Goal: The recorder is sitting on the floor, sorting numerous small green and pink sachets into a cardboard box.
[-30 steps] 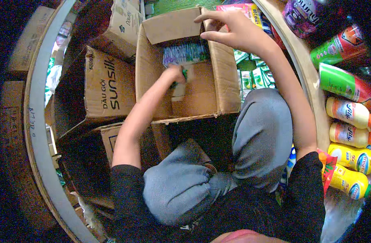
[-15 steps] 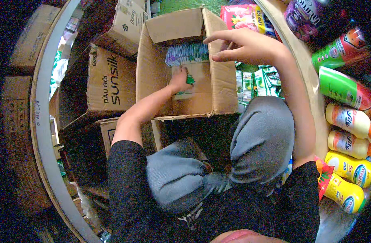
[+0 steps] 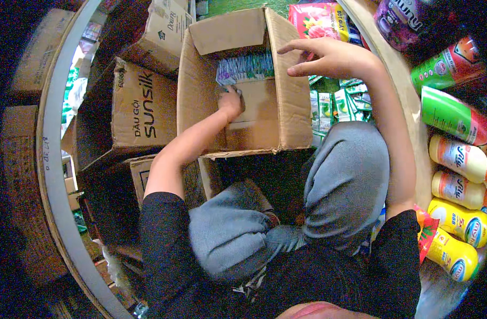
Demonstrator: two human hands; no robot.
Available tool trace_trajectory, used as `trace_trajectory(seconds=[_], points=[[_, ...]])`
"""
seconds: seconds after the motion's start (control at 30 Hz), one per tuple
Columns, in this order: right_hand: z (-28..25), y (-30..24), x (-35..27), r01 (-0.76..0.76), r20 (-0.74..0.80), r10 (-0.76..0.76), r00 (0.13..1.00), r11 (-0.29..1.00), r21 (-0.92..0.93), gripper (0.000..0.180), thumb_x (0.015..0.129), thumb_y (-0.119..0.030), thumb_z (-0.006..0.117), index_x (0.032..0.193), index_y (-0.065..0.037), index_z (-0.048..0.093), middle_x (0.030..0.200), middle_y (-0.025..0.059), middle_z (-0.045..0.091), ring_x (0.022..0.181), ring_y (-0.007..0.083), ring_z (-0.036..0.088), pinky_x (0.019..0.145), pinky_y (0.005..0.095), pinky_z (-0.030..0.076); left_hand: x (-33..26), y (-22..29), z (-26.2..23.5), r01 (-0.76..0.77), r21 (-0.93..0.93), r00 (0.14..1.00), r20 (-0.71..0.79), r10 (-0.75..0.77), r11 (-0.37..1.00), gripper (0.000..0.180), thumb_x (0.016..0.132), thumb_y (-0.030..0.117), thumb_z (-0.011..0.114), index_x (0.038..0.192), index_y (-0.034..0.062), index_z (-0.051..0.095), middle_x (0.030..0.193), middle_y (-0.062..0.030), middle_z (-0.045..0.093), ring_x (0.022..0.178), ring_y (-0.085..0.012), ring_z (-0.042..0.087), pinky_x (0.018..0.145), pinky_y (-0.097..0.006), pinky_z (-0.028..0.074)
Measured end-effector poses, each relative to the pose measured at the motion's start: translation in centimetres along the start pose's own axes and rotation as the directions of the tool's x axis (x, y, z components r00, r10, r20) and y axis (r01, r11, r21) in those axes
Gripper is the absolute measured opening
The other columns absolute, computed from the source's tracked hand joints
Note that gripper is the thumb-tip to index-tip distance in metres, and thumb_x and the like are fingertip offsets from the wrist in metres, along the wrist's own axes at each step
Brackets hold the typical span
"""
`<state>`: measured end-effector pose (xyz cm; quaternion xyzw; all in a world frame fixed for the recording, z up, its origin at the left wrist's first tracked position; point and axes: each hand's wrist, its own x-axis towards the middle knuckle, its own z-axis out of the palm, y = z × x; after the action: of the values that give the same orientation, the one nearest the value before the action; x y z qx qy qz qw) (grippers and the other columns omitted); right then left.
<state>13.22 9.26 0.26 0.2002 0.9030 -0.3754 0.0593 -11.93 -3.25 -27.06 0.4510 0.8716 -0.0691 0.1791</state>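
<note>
Got L hand (image 3: 232, 103) in 1 box (image 3: 294, 106), just nearside of packs (image 3: 247, 67) (1 row, can't count), w/ fingers curled; can't tell hold. Holding R hand (image 3: 339, 57) half-open, empty, nr box edge.

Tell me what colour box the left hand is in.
The box is brown, clearest in the head view.

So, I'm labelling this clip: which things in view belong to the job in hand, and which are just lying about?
Apparently in use:
- open box, left hand inside
- sachet row, near that hand
- green packets, perhaps

Seemingly just lying about:
- yellow bottles
- pink bag
</note>
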Motion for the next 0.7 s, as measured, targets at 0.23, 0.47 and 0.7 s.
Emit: trace_trajectory(seconds=[0.23,0.47,0.7], points=[[0.3,0.9,0.0,0.021,-0.028,-0.023,0.999,0.998,-0.056,0.047,0.078,-0.032,0.055,0.119,-0.013,0.042,0.096,0.0132,0.056,0.088,0.0204,0.053,0.078,0.0298,0.041,-1.2,0.6,-0.7,-0.135,0.183,0.956,-0.234,0.177,0.974,0.062,0.074,0.019,0.048,0.127,0.0032,0.019,0.118,-0.0204,0.032,0.099,-0.0347,0.045,0.078,-0.037,0.042],[0.0,1.6,0.0,-0.015,0.026,0.016,1.0,1.0,-0.007,0.043,0.08,-0.027,0.052,0.119,-0.012,0.042,0.094,0.0126,0.056,0.087,0.0191,0.053,0.078,0.029,0.041,-0.1,-1.5,1.1,-0.672,-0.226,0.74,-0.177,0.649,0.705,0.048,0.076,0.016,0.042,0.122,0.0062,0.033,0.121,-0.0062,0.035,0.109,-0.0273,0.037,0.092,-0.031,0.031],[0.1,2.7,0.1,-0.003,0.029,0.004,1.0,1.0,-0.018,0.04,0.081,-0.025,0.05,0.118,-0.011,0.043,0.095,0.0121,0.055,0.089,0.0181,0.052,0.079,0.028,0.039,0.9,0.6,1.8,0.255,-0.901,0.966,0.25,0.061,-0.352,0.042,0.087,0.033,0.033,0.119,0.0052,0.036,0.121,-0.0075,0.043,0.111,-0.0177,0.04,0.095,-0.027,0.028]])
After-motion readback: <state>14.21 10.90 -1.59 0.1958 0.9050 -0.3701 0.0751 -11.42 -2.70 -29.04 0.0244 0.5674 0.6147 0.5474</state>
